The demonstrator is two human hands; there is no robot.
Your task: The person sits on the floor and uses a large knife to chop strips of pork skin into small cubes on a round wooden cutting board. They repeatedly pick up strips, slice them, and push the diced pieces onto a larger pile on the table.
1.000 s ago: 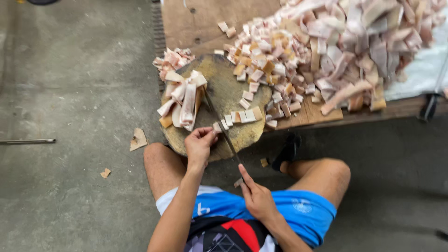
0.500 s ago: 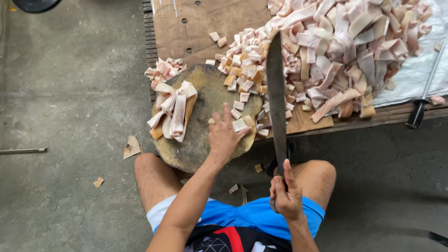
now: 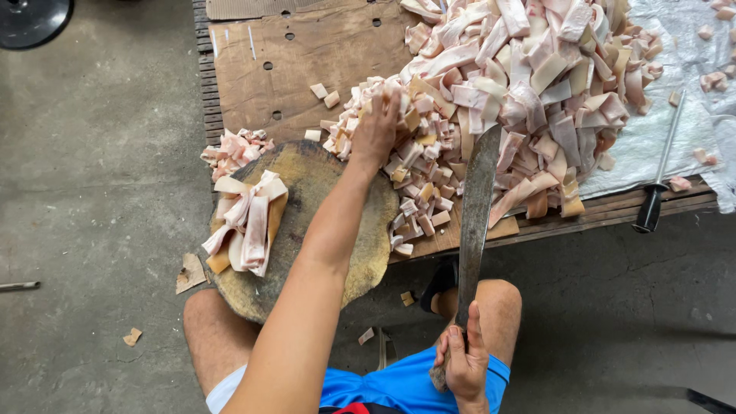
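Observation:
My left hand (image 3: 376, 126) reaches forward over the round wooden chopping block (image 3: 322, 207) and rests on a heap of small cut meat pieces (image 3: 406, 161), fingers curled among them. My right hand (image 3: 462, 360) grips the handle of a long cleaver (image 3: 475, 207) near my knee, blade pointing away over the board's edge. On the left side of the block lies a bundle of long pale strips (image 3: 249, 222). A big pile of uncut strips (image 3: 537, 84) covers the wooden pallet (image 3: 307, 54) ahead.
A sharpening steel (image 3: 658, 180) with a black handle lies on white plastic sheeting (image 3: 675, 123) at the right. Small meat pieces (image 3: 230, 149) sit left of the block. Scraps (image 3: 190, 272) dot the concrete floor. My bare knees flank the block.
My left hand has moved from the block forward onto the heap of small pieces; the cut pieces on the block are gone. The cleaver stays raised in my right hand.

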